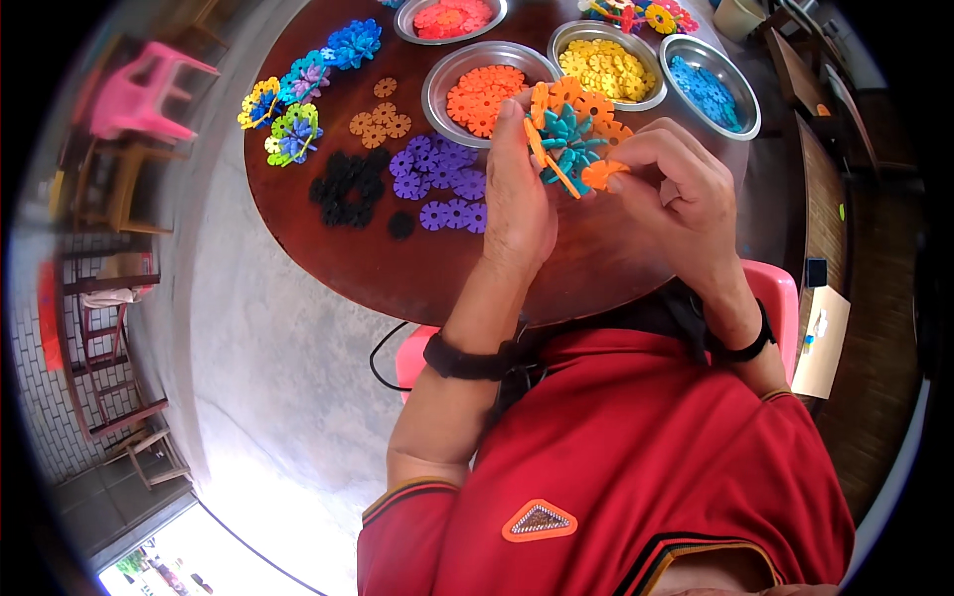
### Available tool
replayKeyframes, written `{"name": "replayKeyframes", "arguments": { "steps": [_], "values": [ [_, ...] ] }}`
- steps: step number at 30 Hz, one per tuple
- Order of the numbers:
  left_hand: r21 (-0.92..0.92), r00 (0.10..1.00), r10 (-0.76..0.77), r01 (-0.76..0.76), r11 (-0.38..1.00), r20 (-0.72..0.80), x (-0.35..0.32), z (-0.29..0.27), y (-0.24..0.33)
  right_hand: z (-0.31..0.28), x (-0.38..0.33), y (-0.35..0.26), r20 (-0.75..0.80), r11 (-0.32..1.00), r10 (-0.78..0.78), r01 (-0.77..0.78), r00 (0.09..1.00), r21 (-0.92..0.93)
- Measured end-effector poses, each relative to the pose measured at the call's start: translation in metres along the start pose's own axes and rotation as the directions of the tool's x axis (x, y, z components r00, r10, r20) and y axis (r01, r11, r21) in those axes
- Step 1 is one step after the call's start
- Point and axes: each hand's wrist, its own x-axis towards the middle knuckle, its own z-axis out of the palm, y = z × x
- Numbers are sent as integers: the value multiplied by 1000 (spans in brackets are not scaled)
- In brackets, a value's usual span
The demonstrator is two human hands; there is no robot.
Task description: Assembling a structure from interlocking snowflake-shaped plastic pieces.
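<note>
My left hand (pixel 519 194) and my right hand (pixel 674 189) hold one ball of interlocked plastic snowflake discs (pixel 571 134) above the round dark wooden table (pixel 397 268). The ball has a teal core and orange discs around it. My left fingers grip its left side. My right thumb and forefinger pinch an orange disc (pixel 602 175) at its lower right edge. Just behind the ball stands a metal bowl of orange discs (pixel 477 94).
Metal bowls hold yellow discs (pixel 606 68), blue discs (pixel 708 89) and red discs (pixel 452 17). Loose purple (pixel 437 179), black (pixel 348 189) and tan discs (pixel 380 117) lie on the table. Finished multicoloured balls (pixel 293 104) sit at its left edge. A pink chair (pixel 139 94) stands far left.
</note>
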Motion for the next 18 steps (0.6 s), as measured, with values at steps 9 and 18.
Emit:
{"name": "replayKeyframes", "arguments": {
  "steps": [9, 18],
  "values": [
    [-337, 991, -129, 114, 935, -22, 3, 7, -4, -3, 2, 12, -23, 994, 30, -27, 999, 107],
    [-279, 981, -183, 159, 947, -62, 1, 9, 2, 2, 1, 15, -1, 1000, -12, 12, 1000, 25]
  ]
}}
